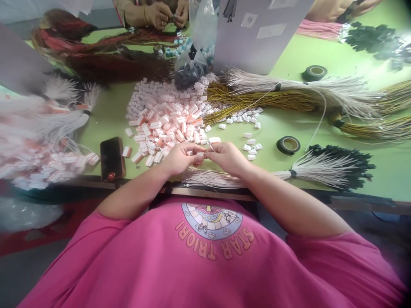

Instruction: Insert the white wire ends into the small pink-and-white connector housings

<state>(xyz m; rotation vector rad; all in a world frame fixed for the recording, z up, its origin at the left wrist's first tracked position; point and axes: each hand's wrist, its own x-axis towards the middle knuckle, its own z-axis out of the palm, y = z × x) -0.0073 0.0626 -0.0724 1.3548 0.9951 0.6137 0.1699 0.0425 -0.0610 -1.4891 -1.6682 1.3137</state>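
My left hand (181, 158) is closed in a pinch on a small pink-and-white plastic connector housing (199, 158), partly covered by the fingers. Fingertips nearly meeting it, my right hand (230, 158) pinches a thin wire at the housing; a pale stretch of wire shows by the thumb. Beyond both hands spreads a heap of orange-and-white connector housings (167, 122), with smaller white connectors (252, 147) scattered to the right. Under my wrists, along the table edge, lies a bundle of white wires (212, 179) with bare metal ends.
A phone (111, 158) lies left, near piled wired connectors (48, 158). Tape rolls (288, 145), yellow-and-black wires (276, 100) and white wires with black connectors (337, 164) lie right. A grey divider (253, 47) stands behind. Another person's hands (165, 15) work across the table.
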